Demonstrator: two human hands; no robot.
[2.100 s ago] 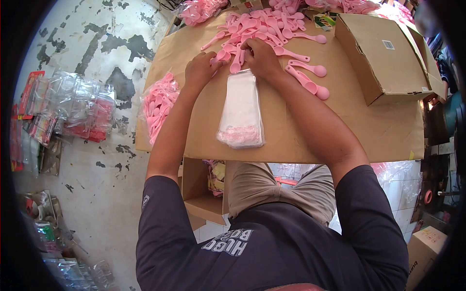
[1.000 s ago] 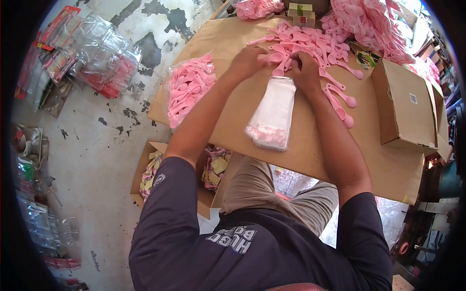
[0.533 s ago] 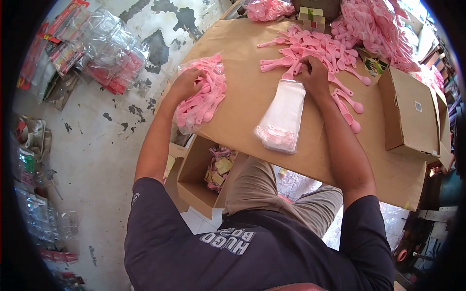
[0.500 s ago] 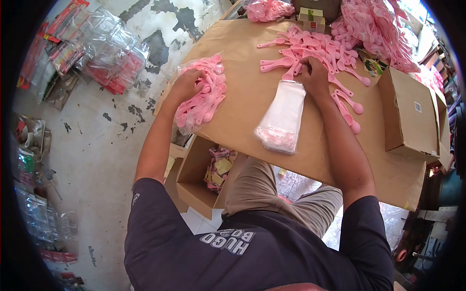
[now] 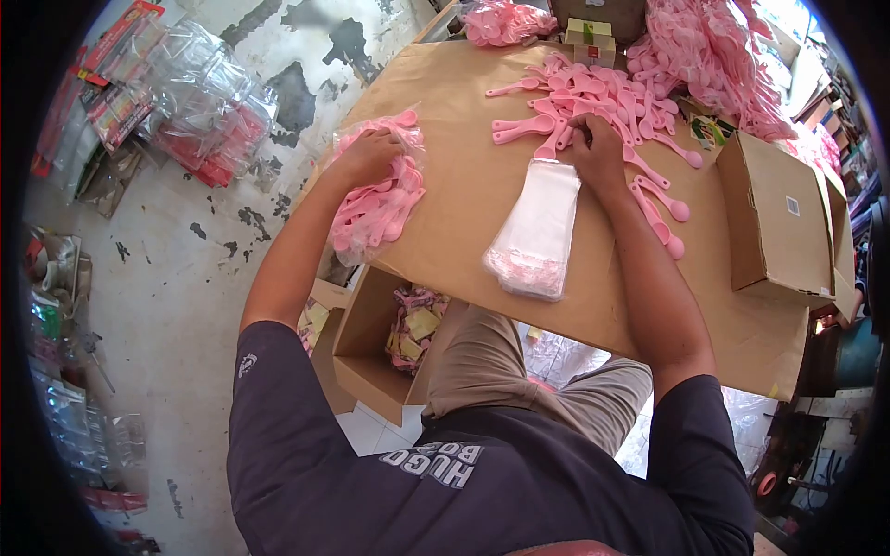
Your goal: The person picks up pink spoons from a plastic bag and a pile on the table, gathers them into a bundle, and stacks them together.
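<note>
The left hand (image 5: 371,156) rests on a plastic bag of pink spoons (image 5: 378,211) at the left edge of the tabletop (image 5: 445,167). Its fingers are bent over the far part of the bag, touching it, with spoons showing on the near side; whether they pinch anything I cannot tell.

The right hand (image 5: 601,153) is at the near edge of the loose spoon pile (image 5: 598,97), its fingers curled toward the thumb; I cannot tell whether they grip a spoon. Just left of these fingers, one spoon (image 5: 547,145) points toward the far end of a stack of clear bags (image 5: 530,232), which lies near and to the left of the right wrist.

Two spoons (image 5: 676,247) lie apart from the pile, right of the right forearm. Farther right stands a cardboard box (image 5: 774,213); a mound of bagged spoons (image 5: 705,60) sits at the far right.
</note>
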